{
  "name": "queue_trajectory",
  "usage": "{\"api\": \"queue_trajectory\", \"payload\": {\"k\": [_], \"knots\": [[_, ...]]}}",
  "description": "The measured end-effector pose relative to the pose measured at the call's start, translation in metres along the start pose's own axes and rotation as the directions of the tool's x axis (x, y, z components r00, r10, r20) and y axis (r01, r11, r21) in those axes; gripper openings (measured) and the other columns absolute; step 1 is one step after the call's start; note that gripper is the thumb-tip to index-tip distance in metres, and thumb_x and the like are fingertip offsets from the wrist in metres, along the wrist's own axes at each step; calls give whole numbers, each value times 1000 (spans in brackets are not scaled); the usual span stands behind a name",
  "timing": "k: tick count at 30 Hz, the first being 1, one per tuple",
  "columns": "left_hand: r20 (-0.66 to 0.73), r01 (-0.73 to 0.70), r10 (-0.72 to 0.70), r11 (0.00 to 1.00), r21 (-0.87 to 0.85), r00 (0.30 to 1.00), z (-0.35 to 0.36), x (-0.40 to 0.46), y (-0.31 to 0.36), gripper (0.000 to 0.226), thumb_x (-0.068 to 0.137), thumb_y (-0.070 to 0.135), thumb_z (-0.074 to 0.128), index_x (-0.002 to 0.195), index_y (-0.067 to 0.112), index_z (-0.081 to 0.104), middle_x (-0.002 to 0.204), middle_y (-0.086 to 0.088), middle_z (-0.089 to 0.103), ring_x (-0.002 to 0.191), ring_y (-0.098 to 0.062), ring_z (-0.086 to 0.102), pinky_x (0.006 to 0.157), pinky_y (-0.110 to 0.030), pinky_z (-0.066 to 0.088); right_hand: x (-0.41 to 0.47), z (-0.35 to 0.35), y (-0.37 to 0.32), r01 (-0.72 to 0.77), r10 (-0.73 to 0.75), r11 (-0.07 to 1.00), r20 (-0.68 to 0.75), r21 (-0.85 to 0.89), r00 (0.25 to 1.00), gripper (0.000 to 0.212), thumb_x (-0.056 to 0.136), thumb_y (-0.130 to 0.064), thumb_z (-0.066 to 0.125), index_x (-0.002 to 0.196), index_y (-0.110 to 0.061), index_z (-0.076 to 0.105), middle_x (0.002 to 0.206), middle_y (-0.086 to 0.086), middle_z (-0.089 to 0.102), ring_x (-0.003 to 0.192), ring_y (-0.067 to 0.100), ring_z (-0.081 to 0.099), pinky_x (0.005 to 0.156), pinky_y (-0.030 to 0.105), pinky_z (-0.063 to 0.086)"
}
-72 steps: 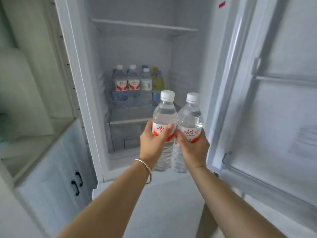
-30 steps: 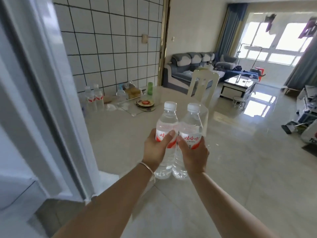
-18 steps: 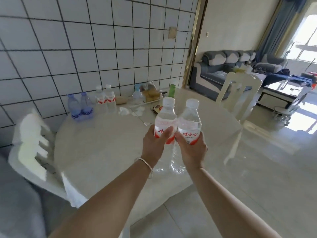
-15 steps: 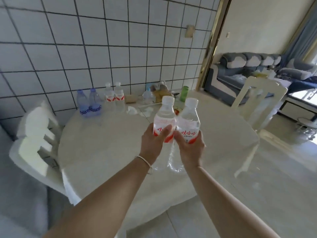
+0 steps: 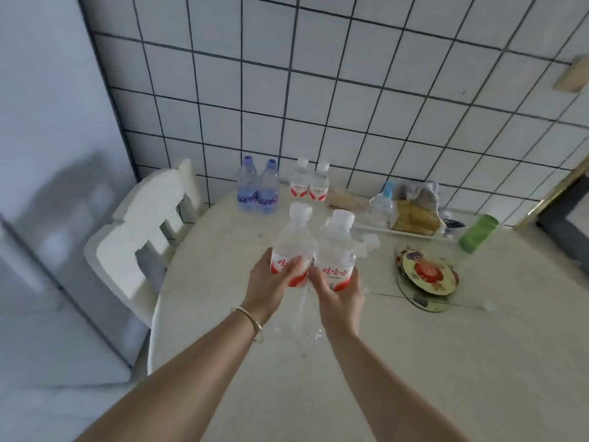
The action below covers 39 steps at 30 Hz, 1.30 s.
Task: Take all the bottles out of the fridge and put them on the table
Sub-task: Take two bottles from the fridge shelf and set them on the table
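My left hand (image 5: 272,288) grips a clear water bottle (image 5: 294,237) with a white cap and red label. My right hand (image 5: 341,296) grips a second bottle of the same kind (image 5: 338,247). Both bottles are held upright, side by side and touching, above the round cream table (image 5: 414,362). At the table's far edge by the tiled wall stand two blue-tinted bottles (image 5: 258,186) and two more red-label bottles (image 5: 309,183). The fridge is out of view.
A white chair (image 5: 143,237) stands at the table's left. On the table's far right lie a bag of snacks (image 5: 414,208), a small blue-capped bottle (image 5: 384,199), a green cup (image 5: 478,232) and round coasters (image 5: 427,275). A grey cabinet side (image 5: 47,218) stands at left.
I have turned from the fridge and come up to the table, both bottles still in my hands. The view now looks down on the tabletop, closer to the bottles by the wall.
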<state>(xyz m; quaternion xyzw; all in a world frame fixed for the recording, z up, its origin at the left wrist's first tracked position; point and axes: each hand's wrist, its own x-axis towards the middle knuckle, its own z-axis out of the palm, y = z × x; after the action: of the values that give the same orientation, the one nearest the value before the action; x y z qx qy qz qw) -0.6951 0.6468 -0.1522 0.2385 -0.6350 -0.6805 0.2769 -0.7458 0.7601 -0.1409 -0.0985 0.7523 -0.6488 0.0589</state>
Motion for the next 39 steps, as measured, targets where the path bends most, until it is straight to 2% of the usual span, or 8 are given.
{"api": "queue_trajectory", "payload": {"k": [3, 7, 11, 16, 22, 26, 33, 39], "knots": [[-69, 2, -2, 1000, -2, 998, -21, 47, -11, 55, 55, 58, 65, 99, 25, 65, 96, 1, 72, 90, -17, 69, 79, -35, 55, 33, 41, 3, -12, 11, 1000, 75, 17, 997, 32, 69, -19, 81, 81, -29, 53, 69, -8, 63, 53, -7, 57, 51, 10, 45], [-97, -46, 48, 999, 24, 994, -47, 119, -20, 65, 55, 57, 64, 104, 16, 65, 94, -1, 72, 85, -13, 68, 70, -20, 53, 91, 95, 6, -5, 6, 1000, 140, -10, 990, 40, 57, -32, 83, 83, -31, 53, 73, -7, 65, 58, -7, 59, 53, 11, 47], [-53, -115, 116, 993, 35, 992, -75, 193, -38, 68, 60, 57, 67, 110, 11, 62, 97, -7, 71, 91, -19, 68, 77, -33, 56, 151, 143, 13, 22, -1, 993, 172, -118, 985, 50, 52, -37, 87, 82, -35, 48, 79, -7, 65, 65, -5, 60, 55, 11, 46], [-61, -207, 210, 977, 48, 976, -89, 260, -56, 56, 55, 51, 72, 99, 20, 58, 87, -4, 66, 76, 0, 64, 63, -15, 51, 212, 192, 32, 36, 6, 980, 210, -195, 978, 58, 50, -33, 89, 86, -37, 44, 86, -14, 62, 79, 5, 61, 60, 14, 45], [-68, -318, 341, 921, 225, 938, -105, 326, -108, 46, 58, 49, 76, 93, 26, 57, 83, 1, 65, 73, -10, 62, 64, -32, 54, 261, 230, 64, 142, -71, 949, 248, -280, 966, 73, 52, -33, 89, 106, -37, 40, 93, -15, 60, 83, 7, 58, 66, 16, 42], [-94, -358, 374, 921, 150, 923, -106, 351, -140, 43, 64, 51, 77, 96, 29, 59, 86, -11, 66, 77, -28, 65, 65, -52, 54, 278, 247, 84, 179, -115, 936, 218, -303, 969, 78, 51, -30, 90, 115, -19, 48, 91, -19, 57, 86, 7, 56, 71, 14, 42], [-170, -357, 368, 929, 96, 914, -101, 369, -165, 46, 63, 73, 65, 98, 43, 60, 85, 15, 68, 75, -5, 64, 67, -24, 52, 291, 264, 106, 185, -126, 935, 205, -304, 971, 79, 46, -33, 91, 111, -14, 50, 93, -17, 56, 88, 4, 56, 70, 12, 40], [-182, -365, 375, 927, 85, 909, -99, 377, -174, 49, 64, 69, 68, 95, 33, 59, 88, 22, 67, 79, 3, 63, 71, -17, 50, 290, 272, 109, 205, -153, 939, 198, -275, 968, 88, 42, -64, 70, 111, -13, 50, 95, -10, 58, 86, -1, 57, 72, 7, 44]]}}
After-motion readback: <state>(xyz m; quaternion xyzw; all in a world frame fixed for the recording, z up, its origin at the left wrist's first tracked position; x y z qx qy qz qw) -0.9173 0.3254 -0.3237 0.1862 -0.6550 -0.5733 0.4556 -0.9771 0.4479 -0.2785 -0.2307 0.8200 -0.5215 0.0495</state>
